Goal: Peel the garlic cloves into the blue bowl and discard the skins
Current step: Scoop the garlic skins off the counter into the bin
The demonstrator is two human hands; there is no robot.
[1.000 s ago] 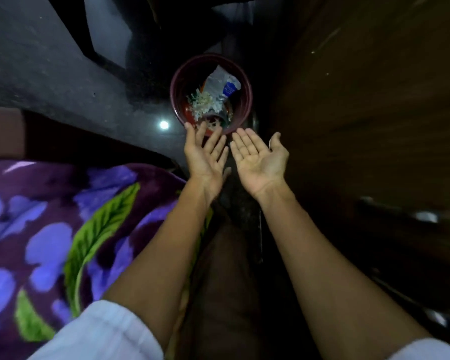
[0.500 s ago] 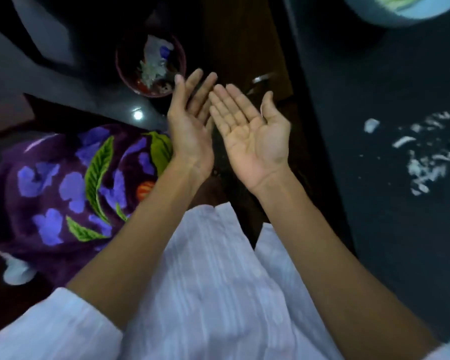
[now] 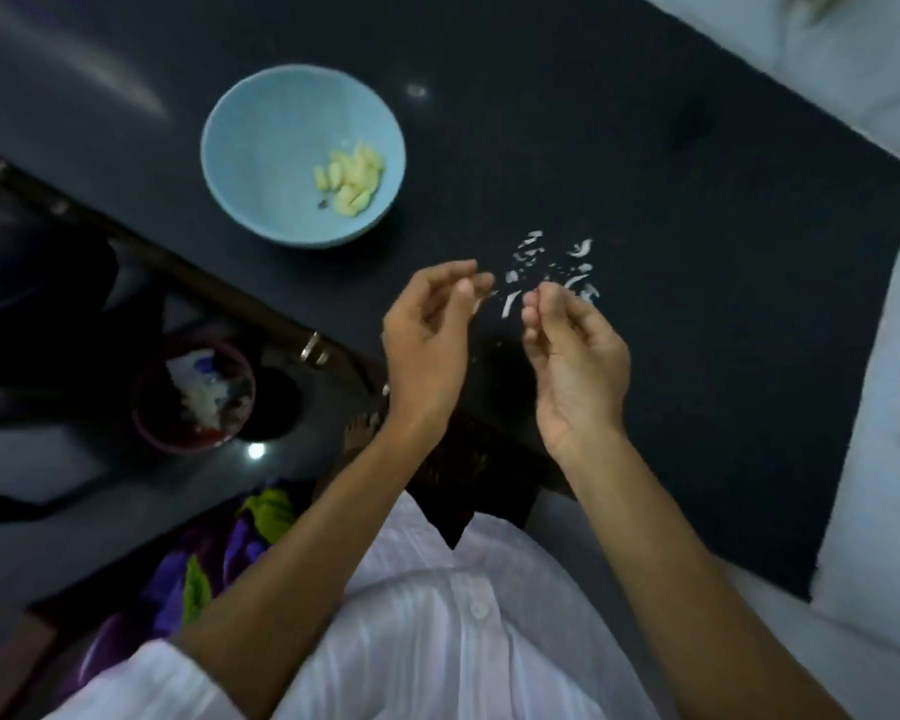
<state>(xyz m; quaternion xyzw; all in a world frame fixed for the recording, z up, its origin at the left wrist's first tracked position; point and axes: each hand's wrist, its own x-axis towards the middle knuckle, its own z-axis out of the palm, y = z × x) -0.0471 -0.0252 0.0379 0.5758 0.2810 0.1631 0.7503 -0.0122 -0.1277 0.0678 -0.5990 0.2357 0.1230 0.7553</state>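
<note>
white faintly striped shirt [image 3: 437, 646], one white button [image 3: 479, 610], elbow-length sleeves [image 3: 141, 685].

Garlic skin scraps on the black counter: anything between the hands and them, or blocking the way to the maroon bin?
Nothing visible. Left hand and right hand are right beside the white garlic skin scraps on the black counter. The light blue bowl stands apart, left. The open maroon bin sits below the counter edge.

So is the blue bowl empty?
No: a small pile of peeled cloves lies on one side of the bowl; the rest is bare.
</note>
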